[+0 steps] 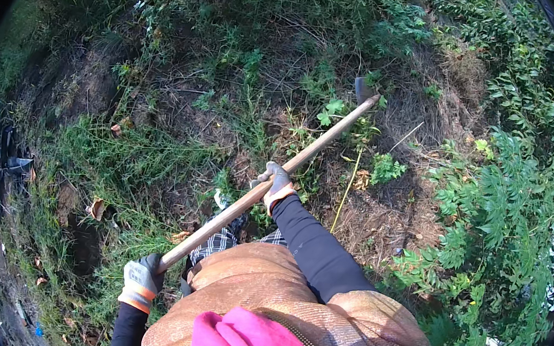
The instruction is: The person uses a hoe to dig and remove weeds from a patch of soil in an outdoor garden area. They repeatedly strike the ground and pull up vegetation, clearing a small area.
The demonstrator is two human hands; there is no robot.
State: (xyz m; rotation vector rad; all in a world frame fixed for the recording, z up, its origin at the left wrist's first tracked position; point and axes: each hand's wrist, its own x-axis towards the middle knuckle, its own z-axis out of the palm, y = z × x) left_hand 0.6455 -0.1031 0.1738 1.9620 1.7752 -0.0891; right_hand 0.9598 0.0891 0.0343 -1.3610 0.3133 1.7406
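A long wooden handle [232,213] runs diagonally across the view, from low on the left up to the right. It belongs to a hoe, whose metal blade [363,90] sits at the upper end among weeds and dry stalks. My left hand [142,277], in a grey and white work glove with an orange cuff, is closed round the lower end of the handle. Farther up, near its middle, my right hand [275,183], gloved too, grips the same handle. Whether the blade touches the soil I cannot tell.
Weeds [137,154] and dry stalks cover sloping soil ahead and to the left. Leafy plants [504,203] stand thick along the right. A thin yellow stem [347,192] rises right of my right forearm. Dark litter [16,159] lies at the far left; a dry leaf [96,209] is nearer.
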